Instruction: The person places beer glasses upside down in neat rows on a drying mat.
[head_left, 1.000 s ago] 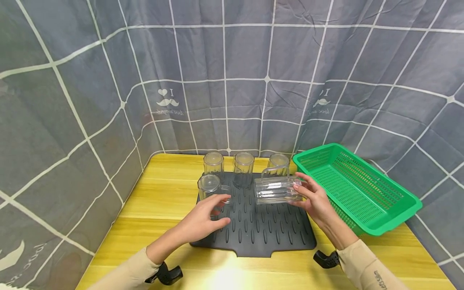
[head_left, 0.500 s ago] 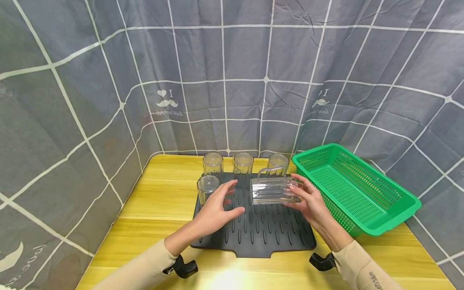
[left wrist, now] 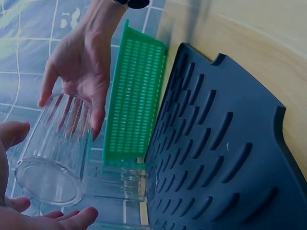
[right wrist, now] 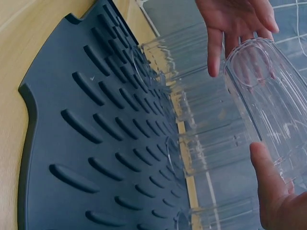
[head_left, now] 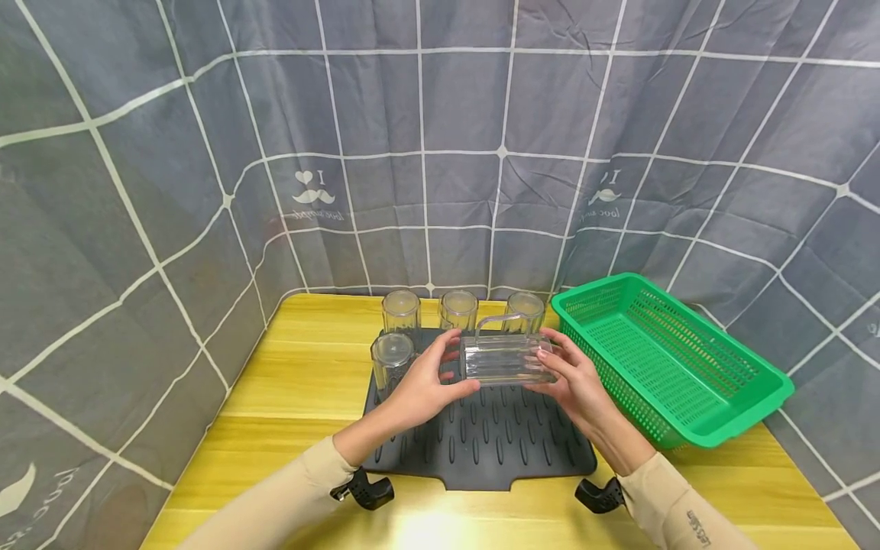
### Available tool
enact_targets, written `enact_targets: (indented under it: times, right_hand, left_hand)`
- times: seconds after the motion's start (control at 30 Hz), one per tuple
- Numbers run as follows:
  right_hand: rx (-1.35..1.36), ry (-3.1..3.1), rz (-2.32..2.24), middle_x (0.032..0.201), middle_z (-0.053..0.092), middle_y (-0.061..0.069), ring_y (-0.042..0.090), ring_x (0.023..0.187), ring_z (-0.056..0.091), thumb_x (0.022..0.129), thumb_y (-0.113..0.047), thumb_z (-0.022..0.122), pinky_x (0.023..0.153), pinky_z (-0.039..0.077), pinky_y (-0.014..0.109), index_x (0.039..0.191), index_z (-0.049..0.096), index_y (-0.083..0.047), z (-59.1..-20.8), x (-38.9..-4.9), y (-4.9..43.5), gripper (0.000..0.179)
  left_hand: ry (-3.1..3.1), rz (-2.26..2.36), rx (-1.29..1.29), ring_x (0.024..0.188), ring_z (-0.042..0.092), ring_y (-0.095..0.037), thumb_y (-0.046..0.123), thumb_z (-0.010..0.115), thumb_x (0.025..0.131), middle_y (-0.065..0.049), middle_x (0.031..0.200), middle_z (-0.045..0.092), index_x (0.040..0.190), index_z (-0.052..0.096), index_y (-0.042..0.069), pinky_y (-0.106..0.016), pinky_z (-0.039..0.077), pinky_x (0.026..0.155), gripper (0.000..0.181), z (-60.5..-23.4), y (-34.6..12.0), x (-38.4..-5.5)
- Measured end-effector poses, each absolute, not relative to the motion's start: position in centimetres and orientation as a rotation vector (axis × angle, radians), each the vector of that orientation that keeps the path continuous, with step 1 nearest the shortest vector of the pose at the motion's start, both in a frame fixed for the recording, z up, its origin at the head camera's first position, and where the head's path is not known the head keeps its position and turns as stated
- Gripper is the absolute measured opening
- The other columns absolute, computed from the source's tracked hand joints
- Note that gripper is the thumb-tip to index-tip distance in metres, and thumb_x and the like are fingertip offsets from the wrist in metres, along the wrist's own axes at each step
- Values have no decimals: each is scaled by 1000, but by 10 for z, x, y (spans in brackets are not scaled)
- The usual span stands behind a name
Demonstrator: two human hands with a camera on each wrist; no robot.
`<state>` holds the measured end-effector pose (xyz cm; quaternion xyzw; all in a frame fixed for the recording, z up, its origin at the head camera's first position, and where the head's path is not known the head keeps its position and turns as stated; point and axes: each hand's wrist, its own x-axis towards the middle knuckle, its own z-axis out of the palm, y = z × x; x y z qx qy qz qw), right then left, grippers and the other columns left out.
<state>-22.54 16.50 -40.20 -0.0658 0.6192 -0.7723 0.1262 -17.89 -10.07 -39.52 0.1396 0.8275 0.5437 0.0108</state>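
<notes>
A clear glass mug (head_left: 500, 360) lies on its side in the air over the black drying mat (head_left: 481, 451), handle upward. My right hand (head_left: 576, 388) grips its right end, thumb on the near side. At the mug's left end, my left hand (head_left: 425, 388) is spread around the base, thumb and fingers apart. The left wrist view shows the round base of the mug (left wrist: 50, 182) between the left thumb and fingers, with a gap beside them. Behind the left hand, an upside-down mug (head_left: 393, 351) stands on the mat's left side.
Three more upside-down glass mugs stand along the back: a left one (head_left: 402, 308), a middle one (head_left: 458, 307) and a right one (head_left: 525, 305). A green plastic basket (head_left: 749, 416) stands at the right. A grey checked curtain (head_left: 461, 191) hangs behind the wooden table (head_left: 302, 359).
My left hand has moved right, from beside the front-left mug to the base of the held mug. My right hand has carried that mug slightly left.
</notes>
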Motion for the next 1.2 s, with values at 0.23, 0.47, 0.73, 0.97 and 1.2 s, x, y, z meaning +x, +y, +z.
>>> enact_targets:
  times: [0.23, 0.47, 0.73, 0.97, 1.2]
  right_hand:
    - [-220, 1778, -2262, 126, 53, 3, 17, 106, 69, 102, -15, 59, 84, 60, 47, 149, 36, -11, -402, -225, 160, 52]
    - [-234, 1728, -2272, 127, 53, 2, 17, 106, 68, 104, -16, 56, 86, 60, 48, 148, 35, -12, -405, -225, 159, 49]
    - [-280, 1640, -2280, 129, 53, 4, 20, 113, 65, 105, -16, 54, 87, 59, 46, 148, 31, -14, -406, -229, 161, 49]
    - [-302, 1581, -2239, 130, 53, 2, 15, 114, 65, 106, -21, 53, 93, 57, 46, 149, 29, -18, -408, -231, 162, 50]
    - [-318, 1568, -2210, 134, 55, 1, 15, 120, 63, 106, -23, 52, 99, 53, 52, 153, 27, -18, -411, -232, 162, 53]
  left_hand:
    - [2535, 1722, 427, 144, 42, -32, 32, 77, 90, -8, 161, 33, 159, 26, 28, -49, 47, 108, 85, -395, -99, -183]
    - [2560, 1744, 446, 138, 48, -32, 25, 78, 90, -9, 159, 36, 158, 31, 27, -49, 49, 105, 83, -394, -100, -185]
    - [2624, 1724, 536, 126, 56, -29, 27, 79, 89, 1, 157, 40, 153, 40, 34, -47, 51, 103, 76, -389, -101, -188]
    - [2685, 1656, 546, 120, 58, -25, 27, 79, 88, 2, 150, 46, 149, 46, 38, -44, 53, 100, 70, -386, -103, -192]
    - [2718, 1590, 575, 119, 60, -29, 27, 80, 88, 0, 144, 51, 147, 50, 33, -45, 55, 96, 67, -373, -106, -196]
